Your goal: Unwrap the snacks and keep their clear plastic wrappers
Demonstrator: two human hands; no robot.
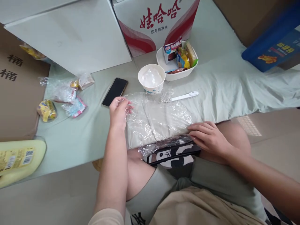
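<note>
A clear plastic bag (159,120) is spread over the near edge of the green cloth, its lower part hanging toward my lap. My left hand (119,111) is at its upper left corner, the fingers curled and closed on the thin film. At the bag's right edge rests my right hand (208,137), fingers stretched out over the film, its thumb hidden. Just beyond the bag stands a white paper bowl (152,78) with crumpled clear plastic inside. A white-handled knife or cutter (184,96) lies by the bag's top edge.
A black phone (115,91) lies left of the bowl. Behind is a white tub (179,75) of packaged snacks (172,51), before a printed carton (154,28). Several wrapped snacks and wrappers (63,93) lie left. A yellow-green bottle (21,159) and a blue container (274,47) flank the cloth.
</note>
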